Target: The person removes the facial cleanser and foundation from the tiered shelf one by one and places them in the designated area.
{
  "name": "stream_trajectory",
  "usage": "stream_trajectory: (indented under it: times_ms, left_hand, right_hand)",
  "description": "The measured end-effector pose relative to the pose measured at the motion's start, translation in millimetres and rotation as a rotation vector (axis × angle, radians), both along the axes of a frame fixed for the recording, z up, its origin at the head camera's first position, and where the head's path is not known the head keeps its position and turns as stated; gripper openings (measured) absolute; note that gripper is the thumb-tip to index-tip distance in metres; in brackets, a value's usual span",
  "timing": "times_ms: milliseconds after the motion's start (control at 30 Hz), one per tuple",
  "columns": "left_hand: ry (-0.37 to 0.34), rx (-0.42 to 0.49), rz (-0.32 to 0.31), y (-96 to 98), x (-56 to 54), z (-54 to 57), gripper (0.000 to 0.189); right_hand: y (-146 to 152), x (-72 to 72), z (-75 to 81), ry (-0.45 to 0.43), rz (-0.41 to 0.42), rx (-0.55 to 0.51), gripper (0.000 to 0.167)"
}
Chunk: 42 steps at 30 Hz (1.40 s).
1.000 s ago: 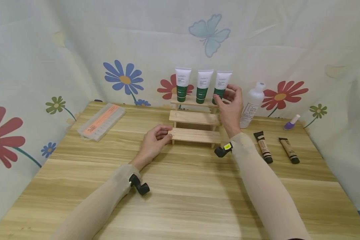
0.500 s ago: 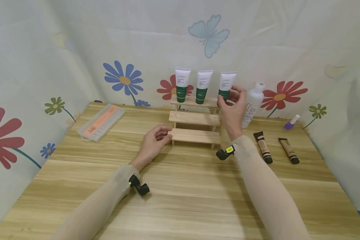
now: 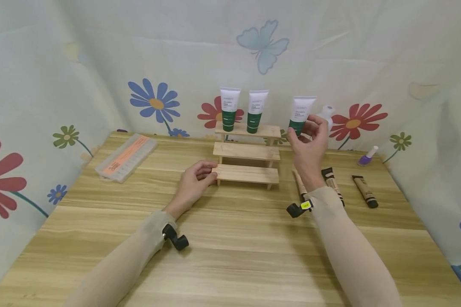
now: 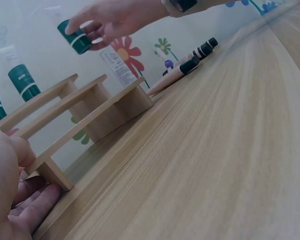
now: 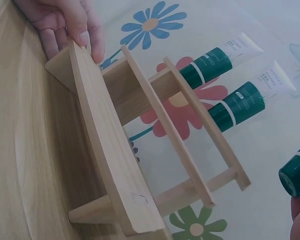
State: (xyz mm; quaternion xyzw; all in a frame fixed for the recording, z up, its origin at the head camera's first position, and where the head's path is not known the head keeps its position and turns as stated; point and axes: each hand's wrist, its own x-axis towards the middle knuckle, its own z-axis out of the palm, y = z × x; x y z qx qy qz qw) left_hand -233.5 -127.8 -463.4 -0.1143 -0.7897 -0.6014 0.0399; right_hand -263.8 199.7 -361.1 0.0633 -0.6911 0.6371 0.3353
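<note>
My right hand (image 3: 310, 153) pinches a white and green squeeze tube (image 3: 302, 110), holding it cap down in the air to the right of a three-step wooden stand (image 3: 247, 173). Two matching tubes, the left one (image 3: 229, 109) and the middle one (image 3: 256, 111), stand upright on the top step. At the lowest step's left end, my left hand (image 3: 194, 181) grips the board. The right wrist view shows the left thumb and a finger (image 5: 97, 42) at that board end. In the left wrist view, the held tube's green end (image 4: 75, 37) is well above the stand.
A white bottle (image 3: 326, 114) is partly hidden behind my right hand. Beige tubes with black caps, including one at far right (image 3: 365, 191), lie on the table's right side. Beyond them stands purple nail polish (image 3: 366, 160). A clear flat case (image 3: 126, 157) lies at left.
My right hand has lifted the right-hand tube off the top step and carried it to the right. A further beige tube has come into sight beside the wrist. My left hand stays put.
</note>
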Motion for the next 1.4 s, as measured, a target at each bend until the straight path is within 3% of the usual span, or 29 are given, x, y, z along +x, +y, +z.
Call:
stream_trajectory:
  times_ms: [800, 1400]
  left_hand:
    - [-0.012, 0.017, 0.004, 1.5, -0.7, -1.6, 0.028]
    - [-0.003, -0.014, 0.004, 0.9, -0.2, -1.6, 0.028]
  right_hand:
    - [62.1, 61.3, 6.6, -0.012, -0.171, 0.067, 0.054]
    - [123.3, 106.9, -13.8, -0.117, -0.335, 0.093, 0.06]
